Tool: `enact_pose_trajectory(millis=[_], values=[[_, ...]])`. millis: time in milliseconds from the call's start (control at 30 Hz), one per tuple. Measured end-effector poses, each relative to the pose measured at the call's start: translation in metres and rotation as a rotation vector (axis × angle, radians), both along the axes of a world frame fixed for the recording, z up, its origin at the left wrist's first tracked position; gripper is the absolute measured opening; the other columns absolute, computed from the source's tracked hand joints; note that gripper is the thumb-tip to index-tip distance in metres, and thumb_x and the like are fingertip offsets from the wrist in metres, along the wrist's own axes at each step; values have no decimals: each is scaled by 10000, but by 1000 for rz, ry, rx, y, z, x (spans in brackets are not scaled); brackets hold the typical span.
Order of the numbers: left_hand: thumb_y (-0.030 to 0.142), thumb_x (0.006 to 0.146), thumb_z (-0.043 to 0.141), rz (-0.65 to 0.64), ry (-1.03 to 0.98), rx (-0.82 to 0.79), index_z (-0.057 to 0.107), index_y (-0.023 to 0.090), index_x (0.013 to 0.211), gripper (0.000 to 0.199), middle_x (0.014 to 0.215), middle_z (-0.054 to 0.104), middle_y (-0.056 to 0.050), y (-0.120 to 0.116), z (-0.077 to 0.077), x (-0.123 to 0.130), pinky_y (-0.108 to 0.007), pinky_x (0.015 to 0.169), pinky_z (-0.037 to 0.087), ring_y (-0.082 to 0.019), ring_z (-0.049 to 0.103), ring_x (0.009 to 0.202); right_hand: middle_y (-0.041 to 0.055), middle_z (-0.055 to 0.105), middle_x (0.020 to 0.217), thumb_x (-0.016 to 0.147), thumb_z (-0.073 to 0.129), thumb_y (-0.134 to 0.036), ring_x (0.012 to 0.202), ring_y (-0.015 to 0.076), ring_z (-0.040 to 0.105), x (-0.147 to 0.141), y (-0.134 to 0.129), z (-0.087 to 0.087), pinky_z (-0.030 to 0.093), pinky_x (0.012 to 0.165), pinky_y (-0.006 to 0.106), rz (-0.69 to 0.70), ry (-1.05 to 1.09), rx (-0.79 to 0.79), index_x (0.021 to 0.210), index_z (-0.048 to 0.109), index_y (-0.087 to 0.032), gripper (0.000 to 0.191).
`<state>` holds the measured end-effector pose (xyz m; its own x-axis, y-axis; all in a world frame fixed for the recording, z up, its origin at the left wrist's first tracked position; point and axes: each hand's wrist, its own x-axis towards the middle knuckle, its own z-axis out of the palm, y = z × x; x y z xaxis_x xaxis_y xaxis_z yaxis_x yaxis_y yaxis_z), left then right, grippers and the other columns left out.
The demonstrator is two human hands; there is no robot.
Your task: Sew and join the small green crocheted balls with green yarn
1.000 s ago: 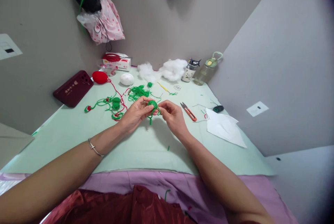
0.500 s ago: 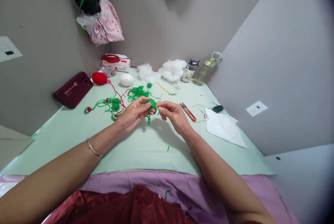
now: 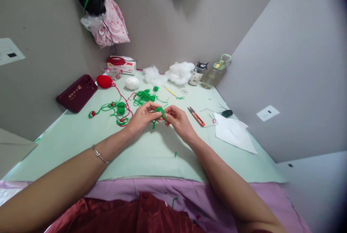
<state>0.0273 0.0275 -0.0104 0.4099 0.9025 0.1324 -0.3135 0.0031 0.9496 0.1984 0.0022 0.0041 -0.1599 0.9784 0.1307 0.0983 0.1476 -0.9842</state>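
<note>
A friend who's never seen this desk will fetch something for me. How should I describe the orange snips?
On the pale green tabletop, look just right of the person's right hand, before you reach the white sheet. Small snips lie there, dark blades pointing away and to the left. Their orange handles set them apart from the white sheet and the black roll nearby.

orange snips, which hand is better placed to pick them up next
Right, probably: the right hand is nearer the snips, which lie on its side; the left hand is farther off, gripping the green crochet piece.
</note>
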Motion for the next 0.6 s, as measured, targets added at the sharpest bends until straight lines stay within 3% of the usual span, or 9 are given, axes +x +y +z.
enact_pose_trajectory(millis=[167,300,367,467,600], values=[[290,774,783,3,117,74,641,178,986,279,826,640,11,4,-4,-2,-257,656,434,-112,571,665,-57,577,712,834,546,-253,640,135,619,0,-7,6,514,653,293,-6,-44,56,919,453,-233,128],[313,768,770,-49,187,65,663,168,974,274,833,640,-5,2,-6,-1,-252,619,406,-114,547,650,-50,578,634,924,522,-331,567,128,559,4,-8,7,429,615,269,-60,-423,165,913,529,-228,104],[333,757,774,-44,238,52,665,166,944,274,803,625,0,1,-6,0,-251,594,390,-116,535,633,-11,616,708,905,564,-322,610,127,543,6,-5,7,406,617,265,-109,-519,257,840,589,-217,125],[363,751,783,-62,272,46,672,166,926,285,781,612,3,1,-5,0,-255,589,386,-119,534,634,33,653,823,843,638,-307,689,136,553,10,1,9,415,632,268,-166,-439,303,747,640,-200,144],[382,762,785,-136,252,5,679,165,962,314,803,618,-8,2,-4,-1,-255,592,388,-116,534,632,4,629,709,806,690,-390,578,110,504,14,5,16,356,517,244,-200,-106,143,772,632,-186,214]])
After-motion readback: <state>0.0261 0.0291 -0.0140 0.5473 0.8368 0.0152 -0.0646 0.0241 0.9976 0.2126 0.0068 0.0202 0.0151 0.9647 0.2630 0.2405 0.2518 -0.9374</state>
